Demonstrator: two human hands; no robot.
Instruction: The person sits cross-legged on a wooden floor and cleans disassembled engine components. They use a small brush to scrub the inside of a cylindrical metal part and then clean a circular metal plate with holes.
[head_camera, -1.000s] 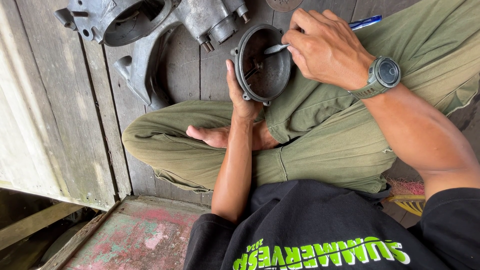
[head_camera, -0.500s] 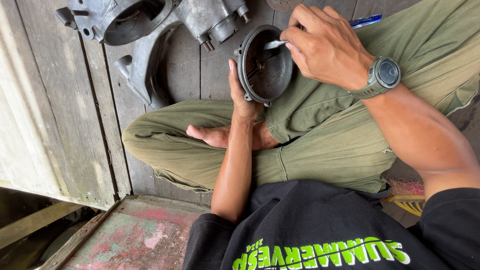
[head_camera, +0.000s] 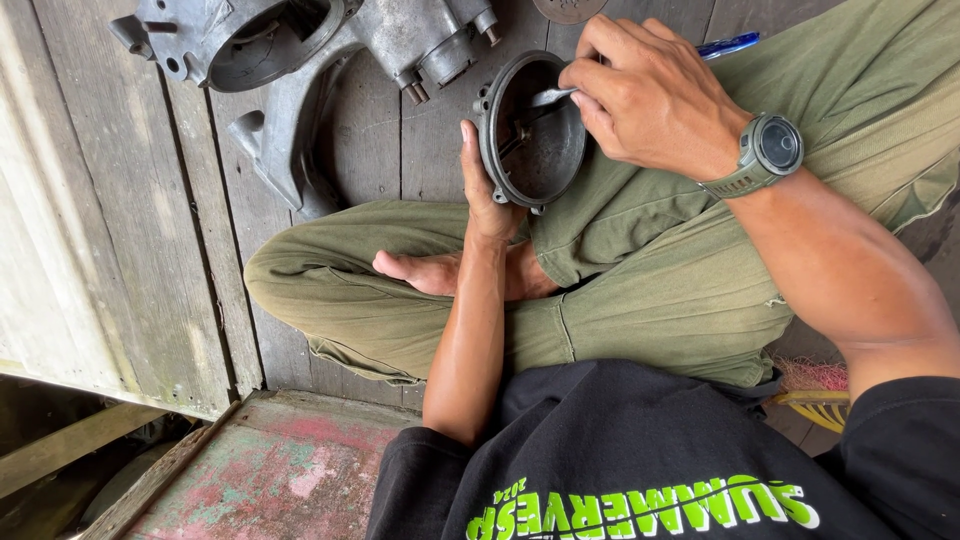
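My left hand (head_camera: 486, 196) grips a round dark metal cover (head_camera: 530, 130) by its lower left rim and holds it upright above my crossed legs. My right hand (head_camera: 648, 92), with a grey-green watch at the wrist, is closed on a thin blue-handled tool (head_camera: 728, 45). The tool's pale metal tip (head_camera: 553, 96) rests inside the cover near its upper right rim. I sit cross-legged in olive trousers on a plank floor.
A large grey cast-metal engine casing (head_camera: 290, 60) lies on the wooden planks (head_camera: 140, 200) beyond my knees. A worn red and green painted board (head_camera: 270, 470) lies at the lower left. A yellow-handled broom end (head_camera: 820, 400) pokes out beside my right hip.
The right hand and tool tip have shifted slightly along the inside of the cover. The left hand keeps the cover in the same place.
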